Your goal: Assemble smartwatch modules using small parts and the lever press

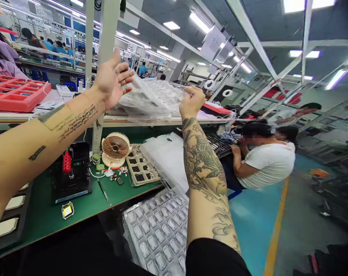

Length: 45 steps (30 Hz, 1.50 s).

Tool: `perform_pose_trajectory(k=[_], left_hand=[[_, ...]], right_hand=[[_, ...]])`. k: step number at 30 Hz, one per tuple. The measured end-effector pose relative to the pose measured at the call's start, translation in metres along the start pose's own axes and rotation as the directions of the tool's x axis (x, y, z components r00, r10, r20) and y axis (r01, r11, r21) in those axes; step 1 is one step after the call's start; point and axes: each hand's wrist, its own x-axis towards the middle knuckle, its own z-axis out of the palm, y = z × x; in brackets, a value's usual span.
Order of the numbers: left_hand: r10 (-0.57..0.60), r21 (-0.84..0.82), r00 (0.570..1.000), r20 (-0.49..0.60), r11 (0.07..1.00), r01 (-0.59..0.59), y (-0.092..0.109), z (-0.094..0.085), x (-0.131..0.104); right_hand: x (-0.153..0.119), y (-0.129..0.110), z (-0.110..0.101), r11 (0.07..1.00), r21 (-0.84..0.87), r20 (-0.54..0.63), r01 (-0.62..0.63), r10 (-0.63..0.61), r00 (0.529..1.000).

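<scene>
Clear molded plastic trays (162, 94): ridged, loosely layered and tilted, at 12 o'clock on the upper shelf (162, 122), crinkled clear film (142, 111) around them and overlapping the front edge. Right hand (192, 101) closed at their 3 o'clock side; left hand (112, 82) open, fingertips by their 10 o'clock end, contact unclear.

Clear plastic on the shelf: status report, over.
Left hand open by clear plastic. Right hand curled beside it, hold unclear. Upright post near left hand.
</scene>
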Motion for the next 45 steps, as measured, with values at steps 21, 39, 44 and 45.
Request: perform_pose_trajectory(k=[21,39,44,45], left_hand=[[0.158,-0.351,0.895,0.417,0.936,-0.002,-0.028,0.057,-0.185],[0.107,-0.414,0.585,0.804,0.806,0.423,-0.105,0.099,-0.293],[0.012,-0.321,0.471,0.882,0.747,0.583,-0.13,0.103,-0.325],[-0.013,-0.299,0.448,0.894,0.728,0.618,-0.137,0.105,-0.333]], right_hand=[[-0.139,-0.007,-0.186,0.993,-0.08,-0.501,0.088,-0.117,0.857],[-0.43,-0.078,-0.434,0.717,-0.659,-0.51,-0.227,-0.203,0.836],[-0.52,-0.117,-0.462,0.581,-0.739,-0.53,-0.341,-0.191,0.826],[-0.536,-0.121,-0.466,0.541,-0.751,-0.539,-0.378,-0.173,0.824]])
